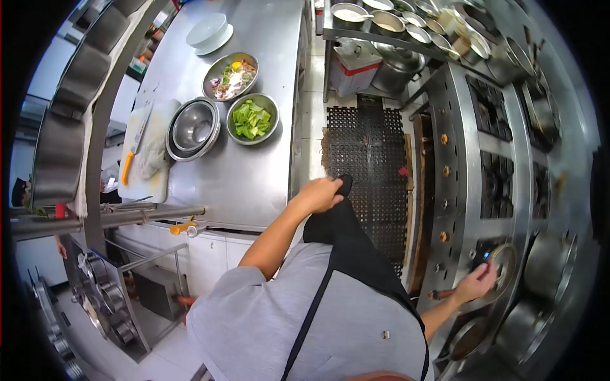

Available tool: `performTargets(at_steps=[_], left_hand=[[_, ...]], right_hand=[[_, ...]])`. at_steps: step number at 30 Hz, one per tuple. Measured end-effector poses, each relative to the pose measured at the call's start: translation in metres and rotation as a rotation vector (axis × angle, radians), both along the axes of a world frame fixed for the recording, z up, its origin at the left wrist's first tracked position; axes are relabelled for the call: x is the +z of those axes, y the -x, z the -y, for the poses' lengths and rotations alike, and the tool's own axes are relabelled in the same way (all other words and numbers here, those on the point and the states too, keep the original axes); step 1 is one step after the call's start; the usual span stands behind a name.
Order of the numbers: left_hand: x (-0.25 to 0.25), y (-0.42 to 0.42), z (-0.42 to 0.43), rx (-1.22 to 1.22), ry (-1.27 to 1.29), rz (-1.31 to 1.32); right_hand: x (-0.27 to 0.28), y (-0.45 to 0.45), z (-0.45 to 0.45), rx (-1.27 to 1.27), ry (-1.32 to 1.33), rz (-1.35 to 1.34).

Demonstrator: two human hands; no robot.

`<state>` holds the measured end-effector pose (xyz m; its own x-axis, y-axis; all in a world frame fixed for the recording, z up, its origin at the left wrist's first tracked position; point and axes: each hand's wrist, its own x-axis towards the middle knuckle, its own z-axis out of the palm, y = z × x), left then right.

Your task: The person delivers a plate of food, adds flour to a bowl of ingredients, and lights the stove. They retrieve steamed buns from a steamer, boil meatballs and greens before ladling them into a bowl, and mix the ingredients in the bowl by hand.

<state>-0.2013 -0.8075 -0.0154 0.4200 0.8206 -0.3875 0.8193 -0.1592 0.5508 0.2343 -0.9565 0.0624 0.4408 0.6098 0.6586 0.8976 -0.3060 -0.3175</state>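
Note:
My left hand (321,195) hangs in front of my black apron, its fingers curled in. The palm side is hidden, so I cannot make out whether anything is in it. To the right, my right hand (475,284) reaches over the stove front and pinches what looks like a small red lighter (486,270). A small blue glow (487,256) shows just beyond the fingertips, by a burner. A round pan (508,270) lies right beside that hand.
On the steel counter (254,190) stand a bowl of chopped greens (252,120), a bowl of mixed ingredients (230,77), nested metal bowls (193,126) and a cutting board with an orange-handled knife (129,166). A black perforated mat (367,159) covers the aisle. Gas burners (495,184) line the right.

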Motion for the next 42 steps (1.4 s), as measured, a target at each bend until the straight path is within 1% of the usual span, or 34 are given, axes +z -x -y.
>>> performTargets(at_steps=[1,2,3,4,6,7,8,9,10,11,12,13,14,15,16,17,18,19,20,21,22,24,26,27,28,29,31,33,34,36,37,38,40,42], left_hand=[[0.013,0.001,-0.025,0.031,-0.002,0.003],[0.021,0.004,-0.047,0.062,-0.004,0.005],[0.018,0.006,-0.064,0.135,-0.154,0.084],[0.017,0.011,-0.085,0.152,-0.152,0.083],[0.028,0.022,-0.120,0.343,-0.221,0.261],[0.025,0.032,-0.132,0.471,-0.300,0.349],[0.042,0.044,-0.140,0.621,-0.131,0.464],[0.035,0.054,-0.147,0.833,-0.033,0.715],[0.031,0.062,-0.153,1.042,0.071,0.967],[0.030,0.069,-0.158,1.047,0.074,0.962],[0.034,0.074,-0.163,1.135,0.269,1.352],[0.035,0.076,-0.172,1.176,0.488,1.745],[0.030,0.077,-0.183,1.164,0.500,1.743],[0.020,0.076,-0.197,1.333,0.396,1.831],[0.008,0.075,-0.210,1.504,0.283,1.909],[-0.013,0.088,-0.228,1.584,0.214,2.023],[-0.034,0.105,-0.243,1.536,0.191,2.150],[-0.050,0.121,-0.265,1.651,0.111,2.152],[-0.024,0.108,-0.278,1.866,-0.124,2.049],[-0.028,0.114,-0.293,1.924,-0.189,2.074],[-0.052,0.132,-0.305,1.806,-0.143,2.191],[-0.057,0.145,-0.330,2.060,-0.456,1.948],[-0.056,0.157,-0.343,2.160,-0.591,1.864],[-0.056,0.159,-0.343,2.139,-0.708,1.782],[-0.054,0.170,-0.347,2.216,-0.643,1.910],[-0.049,0.164,-0.345,2.167,-0.763,1.880],[-0.046,0.171,-0.351,2.154,-0.924,1.852],[-0.039,0.162,-0.345,2.113,-0.935,1.661],[-0.037,0.157,-0.341,2.055,-0.892,1.669],[-0.038,0.149,-0.333,1.942,-0.805,1.676],[-0.047,0.138,-0.330,1.902,-0.750,1.697],[-0.055,0.129,-0.329,1.915,-0.760,1.695],[-0.067,0.114,-0.328,1.996,-0.517,1.656],[-0.023,0.046,-0.342,2.032,-0.468,1.565]], right_hand=[[-0.007,0.010,-0.020,0.057,0.068,0.050],[-0.011,0.025,-0.039,0.076,0.107,-0.100],[-0.014,0.038,-0.058,0.093,0.148,-0.250],[-0.018,0.048,-0.077,0.128,0.167,-0.316],[-0.014,0.061,-0.112,0.226,0.279,-0.320],[-0.013,0.064,-0.129,0.230,0.293,-0.321],[-0.013,0.068,-0.146,0.291,0.290,-0.357],[-0.014,0.071,-0.163,0.353,0.288,-0.393],[-0.015,0.071,-0.179,0.354,0.294,-0.396],[-0.016,0.070,-0.195,0.400,0.326,-0.396],[-0.016,0.071,-0.211,0.446,0.357,-0.397],[-0.015,0.078,-0.224,0.424,0.411,-0.442],[-0.015,0.083,-0.241,0.496,0.427,-0.402],[-0.016,0.087,-0.260,0.568,0.444,-0.361],[-0.015,0.093,-0.279,0.641,0.459,-0.379],[-0.013,0.101,-0.295,0.686,0.488,-0.393],[-0.010,0.107,-0.307,0.739,0.507,-0.406],[-0.014,0.109,-0.318,0.787,0.522,-0.398],[-0.019,0.112,-0.326,0.821,0.531,-0.423],[-0.027,0.113,-0.334,0.867,0.540,-0.424],[-0.029,0.116,-0.341,0.886,0.573,-0.432],[-0.046,0.121,-0.359,0.924,0.602,-0.487],[-0.067,0.115,-0.375,0.968,0.667,-0.560],[-0.070,0.113,-0.389,0.973,0.709,-0.595],[-0.078,0.108,-0.407,0.980,0.708,-0.596],[-0.088,0.102,-0.429,1.034,0.707,-0.587],[-0.094,0.094,-0.480,1.107,0.727,-0.605],[-0.109,0.084,-0.540,1.140,0.664,-0.500],[-0.118,0.082,-0.570,1.152,0.629,-0.462],[-0.116,0.097,-0.645,1.212,0.605,-0.411],[-0.117,0.104,-0.681,1.246,0.571,-0.387],[-0.116,0.119,-0.715,1.280,0.537,-0.364],[-0.118,0.158,-0.786,1.222,0.574,-0.272],[-0.119,0.193,-0.836,1.187,0.594,-0.242]])
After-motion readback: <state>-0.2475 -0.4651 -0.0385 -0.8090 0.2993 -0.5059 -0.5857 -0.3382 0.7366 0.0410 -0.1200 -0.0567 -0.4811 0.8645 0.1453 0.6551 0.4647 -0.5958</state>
